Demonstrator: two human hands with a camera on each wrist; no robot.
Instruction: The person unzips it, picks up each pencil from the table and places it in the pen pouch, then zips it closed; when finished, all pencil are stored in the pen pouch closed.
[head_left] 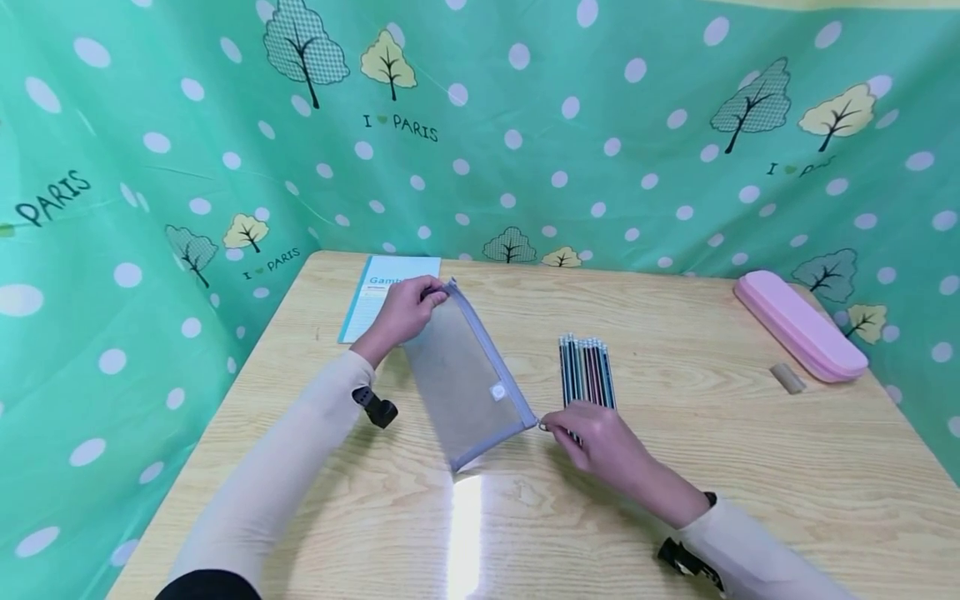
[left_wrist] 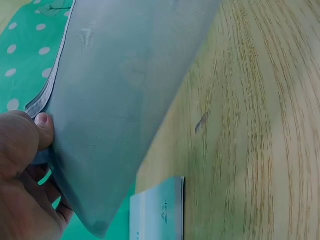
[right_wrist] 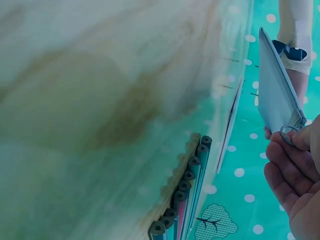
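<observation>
A grey mesh zip pouch (head_left: 468, 375) hangs tilted above the table between both hands. My left hand (head_left: 408, 308) pinches its upper corner, at one end of the zip; in the left wrist view the thumb presses on the edge of the mesh. At the lower end of the zip, my right hand (head_left: 596, 442) pinches the zipper's pull ring (right_wrist: 287, 134) between thumb and fingers. The pouch looks flat, and the zip's edges appear closed together. A row of pencils (head_left: 587, 371) lies on the table just beyond the right hand, which hides their near ends.
At the back left lies a notebook (head_left: 367, 304) with a blue spine, partly behind the left hand. A pink pencil case (head_left: 798, 325) sits at the right, with a small grey-brown block (head_left: 787, 378) beside it. Green dotted cloth (head_left: 525, 183) hangs behind the wooden table (head_left: 675, 333).
</observation>
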